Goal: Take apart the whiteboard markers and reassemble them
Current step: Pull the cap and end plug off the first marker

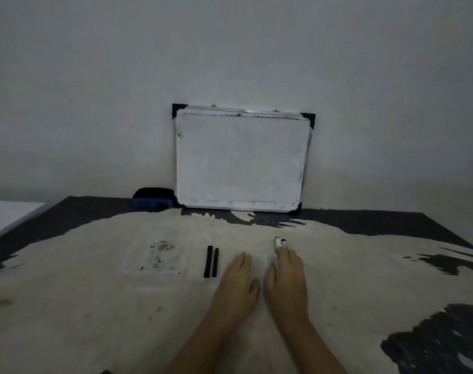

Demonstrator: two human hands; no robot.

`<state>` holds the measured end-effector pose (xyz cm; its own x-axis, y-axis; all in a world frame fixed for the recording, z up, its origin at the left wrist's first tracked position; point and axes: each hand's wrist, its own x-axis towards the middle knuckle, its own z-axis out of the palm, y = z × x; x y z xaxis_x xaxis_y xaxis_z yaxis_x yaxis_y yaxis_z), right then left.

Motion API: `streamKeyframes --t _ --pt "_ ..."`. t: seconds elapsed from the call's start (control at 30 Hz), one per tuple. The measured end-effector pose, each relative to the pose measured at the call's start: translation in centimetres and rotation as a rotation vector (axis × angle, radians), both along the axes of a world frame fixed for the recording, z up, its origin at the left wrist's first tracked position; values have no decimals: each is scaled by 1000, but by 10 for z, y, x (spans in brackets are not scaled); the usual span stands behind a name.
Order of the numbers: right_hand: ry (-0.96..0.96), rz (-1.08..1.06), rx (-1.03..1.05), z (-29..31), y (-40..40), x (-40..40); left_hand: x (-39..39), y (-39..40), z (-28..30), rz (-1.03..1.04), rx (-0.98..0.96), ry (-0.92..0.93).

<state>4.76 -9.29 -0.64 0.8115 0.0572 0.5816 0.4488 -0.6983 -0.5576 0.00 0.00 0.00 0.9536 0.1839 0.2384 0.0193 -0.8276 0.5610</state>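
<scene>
Two thin black marker parts (211, 261) lie side by side on the table, pointing away from me. Further right, two white marker bodies (280, 242) lie together; only their far ends show beyond my fingertips. My right hand (286, 276) rests palm down over their near ends, fingers flat and touching them. My left hand (236, 282) lies flat on the table between the black parts and the white bodies, holding nothing.
A small whiteboard (240, 160) leans against the wall at the back of the worn table (95, 306). A blue and black eraser (153, 202) sits to its left. A clear smudged sheet (157, 256) lies left of the black parts.
</scene>
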Motion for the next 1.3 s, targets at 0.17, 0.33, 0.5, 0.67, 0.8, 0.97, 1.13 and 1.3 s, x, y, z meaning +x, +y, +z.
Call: streamKeyframes --t 0.17,0.33,0.5,0.67,0.8,0.97,1.13,1.3 --pt "-13 -183 -110 7 -3 -1 5 6 -4 16 22 -18" --pt "131 -235 -109 10 -7 0 5 4 -6 9 48 -31" --pt "173 -241 -65 10 -7 1 5 5 -6 6 35 -36" --pt "166 -248 -150 12 -6 0 4 4 -4 4 -71 -69" --pt "74 -288 -173 14 -4 -2 3 8 3 21 -311 -181" --pt "27 -16 62 16 -11 3 2 17 10 41 -789 -227" --pt "179 188 40 8 -16 9 3 27 14 -128 -1233 -409" --pt "54 266 -252 31 -26 -1 0 30 17 -143 -1332 -450"
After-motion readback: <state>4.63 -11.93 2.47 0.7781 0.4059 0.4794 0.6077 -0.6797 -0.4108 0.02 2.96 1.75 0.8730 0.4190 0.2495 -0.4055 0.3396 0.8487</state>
